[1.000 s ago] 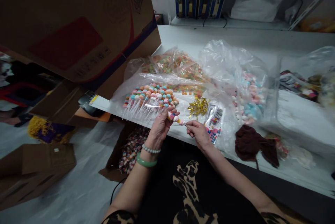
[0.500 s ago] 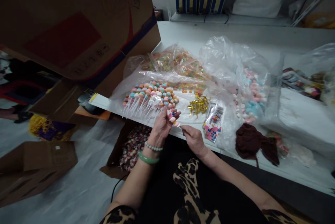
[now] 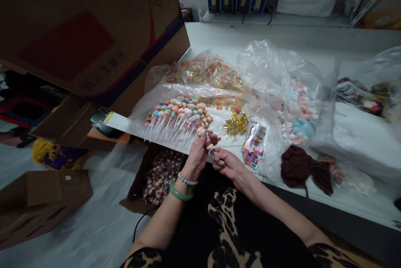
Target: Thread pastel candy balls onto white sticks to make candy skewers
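My left hand (image 3: 199, 151) holds a small candy skewer (image 3: 209, 142) in pink, white and blue at the front edge of the table. Just to its right, the fingers of my right hand (image 3: 227, 162) are pinched at the skewer's lower end, on its stick. Behind my left hand lies a pile of pastel candy skewers (image 3: 175, 113) with white sticks towards me. Gold twist ties (image 3: 237, 125) lie in a heap beyond my right hand, and printed clear wrappers (image 3: 255, 144) are to the right of them.
Plastic bags of small gummies (image 3: 216, 71) and pastel candies (image 3: 302, 109) lie farther back on the white table (image 3: 216, 36). A large carton (image 3: 94, 29) stands at the left. Dark red cloth (image 3: 296, 167) is at the right. Below, an open box holds wrapped candies (image 3: 163, 176).
My left hand has moved slightly right, its fingers closer around the skewer, which is now more upright. My right hand has shifted a little left. The view has shifted slightly.
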`<state>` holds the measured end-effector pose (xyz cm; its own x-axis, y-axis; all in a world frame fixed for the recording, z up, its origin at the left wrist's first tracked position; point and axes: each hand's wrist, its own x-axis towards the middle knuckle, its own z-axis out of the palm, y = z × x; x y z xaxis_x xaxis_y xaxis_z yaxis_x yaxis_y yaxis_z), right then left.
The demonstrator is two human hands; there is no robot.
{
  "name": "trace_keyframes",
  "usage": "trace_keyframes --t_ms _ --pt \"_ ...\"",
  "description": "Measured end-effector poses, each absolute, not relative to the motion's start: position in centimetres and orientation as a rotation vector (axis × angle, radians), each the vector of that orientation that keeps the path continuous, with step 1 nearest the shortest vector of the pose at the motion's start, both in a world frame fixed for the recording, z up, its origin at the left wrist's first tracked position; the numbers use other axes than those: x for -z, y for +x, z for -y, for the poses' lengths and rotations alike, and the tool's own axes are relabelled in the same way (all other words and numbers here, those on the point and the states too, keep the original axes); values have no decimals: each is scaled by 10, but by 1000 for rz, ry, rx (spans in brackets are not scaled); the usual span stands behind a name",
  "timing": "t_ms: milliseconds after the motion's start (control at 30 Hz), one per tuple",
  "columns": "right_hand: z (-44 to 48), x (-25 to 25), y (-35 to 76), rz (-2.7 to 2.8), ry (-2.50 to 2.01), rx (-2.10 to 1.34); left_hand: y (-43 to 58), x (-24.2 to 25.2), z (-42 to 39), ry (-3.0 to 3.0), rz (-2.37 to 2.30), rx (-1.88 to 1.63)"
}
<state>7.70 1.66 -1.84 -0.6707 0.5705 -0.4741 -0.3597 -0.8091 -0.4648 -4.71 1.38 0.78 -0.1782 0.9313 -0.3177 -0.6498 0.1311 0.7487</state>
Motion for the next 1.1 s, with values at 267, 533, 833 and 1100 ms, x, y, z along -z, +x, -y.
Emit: trace_keyframes --t_ms 267,533,833,1100 --pt "-22 8 80 982 -1153 -1739 -78 -17 -19 289 -956 -1309" --pt "-22 14 83 1380 -1294 -1409 -82 -16 -38 249 -930 -1505" --pt "-21 21 82 1191 -1254 -1631 -48 -5 -26 213 -999 -1545" --pt "-26 17 90 927 -1242 -1779 -53 -6 -27 172 -1001 -1385"
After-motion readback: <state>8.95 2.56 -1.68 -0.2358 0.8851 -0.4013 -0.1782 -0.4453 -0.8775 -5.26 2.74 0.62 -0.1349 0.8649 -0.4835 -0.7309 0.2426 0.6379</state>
